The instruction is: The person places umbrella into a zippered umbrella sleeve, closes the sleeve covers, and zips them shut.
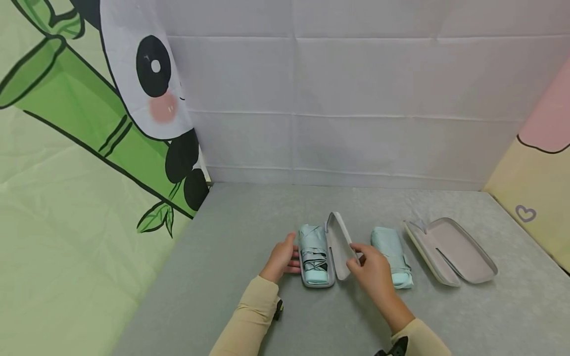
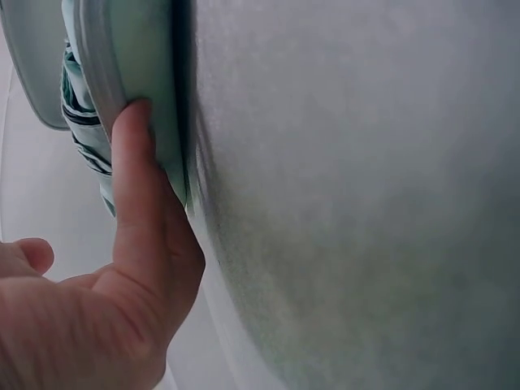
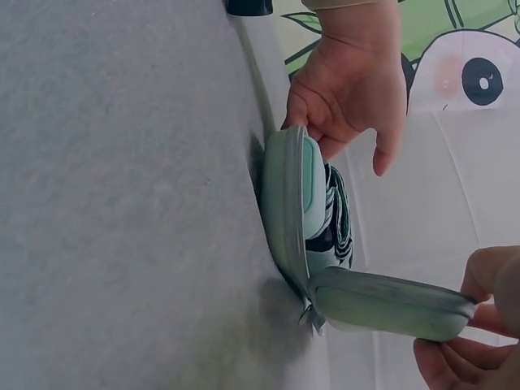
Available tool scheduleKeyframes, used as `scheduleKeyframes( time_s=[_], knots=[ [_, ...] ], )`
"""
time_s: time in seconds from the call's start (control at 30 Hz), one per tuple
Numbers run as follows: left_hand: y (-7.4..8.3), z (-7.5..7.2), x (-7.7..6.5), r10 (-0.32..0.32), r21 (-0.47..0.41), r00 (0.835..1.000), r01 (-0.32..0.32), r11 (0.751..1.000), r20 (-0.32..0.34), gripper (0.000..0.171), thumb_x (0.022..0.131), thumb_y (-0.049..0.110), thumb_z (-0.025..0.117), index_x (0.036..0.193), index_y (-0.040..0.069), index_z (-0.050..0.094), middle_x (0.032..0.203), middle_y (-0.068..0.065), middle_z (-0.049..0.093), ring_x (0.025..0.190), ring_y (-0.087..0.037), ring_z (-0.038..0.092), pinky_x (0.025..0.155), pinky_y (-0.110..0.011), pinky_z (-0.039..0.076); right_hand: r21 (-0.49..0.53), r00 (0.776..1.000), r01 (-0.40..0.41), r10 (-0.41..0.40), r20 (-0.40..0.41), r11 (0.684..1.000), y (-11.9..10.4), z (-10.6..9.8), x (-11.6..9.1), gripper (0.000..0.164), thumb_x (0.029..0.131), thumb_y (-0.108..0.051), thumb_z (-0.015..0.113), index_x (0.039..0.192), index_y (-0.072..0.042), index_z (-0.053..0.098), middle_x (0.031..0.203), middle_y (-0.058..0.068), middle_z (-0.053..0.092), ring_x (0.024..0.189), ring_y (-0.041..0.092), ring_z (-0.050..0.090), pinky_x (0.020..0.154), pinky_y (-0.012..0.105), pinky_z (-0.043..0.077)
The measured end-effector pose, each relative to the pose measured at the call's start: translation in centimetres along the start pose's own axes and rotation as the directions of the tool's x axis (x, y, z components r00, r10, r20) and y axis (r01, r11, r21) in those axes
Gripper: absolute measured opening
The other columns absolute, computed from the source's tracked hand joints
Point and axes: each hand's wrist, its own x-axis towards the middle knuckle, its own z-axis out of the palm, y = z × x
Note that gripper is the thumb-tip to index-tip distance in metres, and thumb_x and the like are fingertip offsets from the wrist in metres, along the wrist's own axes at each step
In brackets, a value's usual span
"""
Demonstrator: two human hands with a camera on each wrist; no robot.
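A folded mint-green umbrella lies in the left half of an unzipped oblong case. In the head view the case's lid stands raised on the right side. My right hand pinches the lid's outer edge between thumb and fingers; the right wrist view shows this grip on the lid too. My left hand is at the case's left side, fingers extended. In the left wrist view, a fingertip of the left hand touches the case wall, with the thumb held apart.
Right of my right hand lies a second mint-green folded bundle, partly hidden by that hand. Farther right, another case lies spread wide on the grey tabletop. A white sheet hangs behind, with printed cloths at both sides.
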Motion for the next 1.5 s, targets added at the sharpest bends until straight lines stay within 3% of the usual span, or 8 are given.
scheduleKeyframes(
  time_s=[0.37, 0.67, 0.9, 1.13, 1.5],
  knots=[
    [0.0, -0.3, 0.0, 0.003, -0.024, 1.000, -0.003, 1.000, 0.016, 0.061, 0.096, 0.045, 0.033, 0.111, -0.011, 0.053, 0.094, -0.017, 0.058, 0.062, -0.024, 0.060, 0.058, -0.040, 0.054, -0.093, 0.974, 0.205, -0.212, -0.081, 0.974, -1.0, 1.0, 0.2, 0.030, 0.064, 0.005, 0.065, 0.093, 0.002, 0.070, 0.078, 0.011, 0.062, 0.061, 0.019, 0.057, 0.050, 0.030, 0.044],
    [-0.2, -0.4, -0.2, 0.002, -0.023, 1.000, -0.002, 1.000, 0.009, 0.058, 0.096, 0.045, 0.034, 0.108, -0.009, 0.054, 0.093, -0.017, 0.058, 0.061, -0.023, 0.058, 0.058, -0.040, 0.054, -0.162, 0.968, 0.237, -0.247, -0.044, 0.958, -2.5, 1.6, 0.1, 0.029, 0.064, 0.005, 0.066, 0.092, 0.001, 0.071, 0.081, 0.011, 0.064, 0.066, 0.022, 0.057, 0.053, 0.034, 0.045],
    [-0.2, -0.5, -0.3, 0.007, -0.022, 1.000, -0.007, 1.000, 0.017, 0.059, 0.096, 0.045, 0.034, 0.108, -0.010, 0.053, 0.093, -0.018, 0.059, 0.061, -0.023, 0.059, 0.058, -0.041, 0.054, -0.173, 0.930, 0.331, -0.351, -0.106, 0.928, -3.2, 2.2, -0.2, 0.029, 0.058, 0.006, 0.066, 0.086, 0.002, 0.070, 0.076, 0.010, 0.062, 0.067, 0.026, 0.058, 0.055, 0.036, 0.046],
    [-0.3, -0.6, -0.3, -0.009, -0.021, 1.000, 0.009, 1.000, 0.018, 0.057, 0.096, 0.045, 0.035, 0.106, -0.008, 0.054, 0.091, -0.016, 0.059, 0.059, -0.021, 0.058, 0.057, -0.040, 0.054, -0.202, 0.927, 0.353, -0.371, -0.061, 0.914, -4.1, 2.9, -0.4, 0.028, 0.059, 0.005, 0.066, 0.087, 0.003, 0.070, 0.074, 0.011, 0.061, 0.064, 0.025, 0.055, 0.055, 0.036, 0.045],
    [-0.4, -0.6, -0.3, -0.002, -0.028, 1.000, 0.003, 1.000, 0.020, 0.055, 0.096, 0.045, 0.036, 0.104, -0.007, 0.054, 0.085, -0.013, 0.057, 0.056, -0.020, 0.058, 0.056, -0.038, 0.054, -0.258, 0.883, 0.442, -0.467, -0.044, 0.859, -4.8, 4.5, -0.5, 0.024, 0.057, 0.003, 0.066, 0.081, 0.003, 0.067, 0.070, 0.012, 0.058, 0.061, 0.027, 0.053, 0.052, 0.036, 0.044]
  ],
)
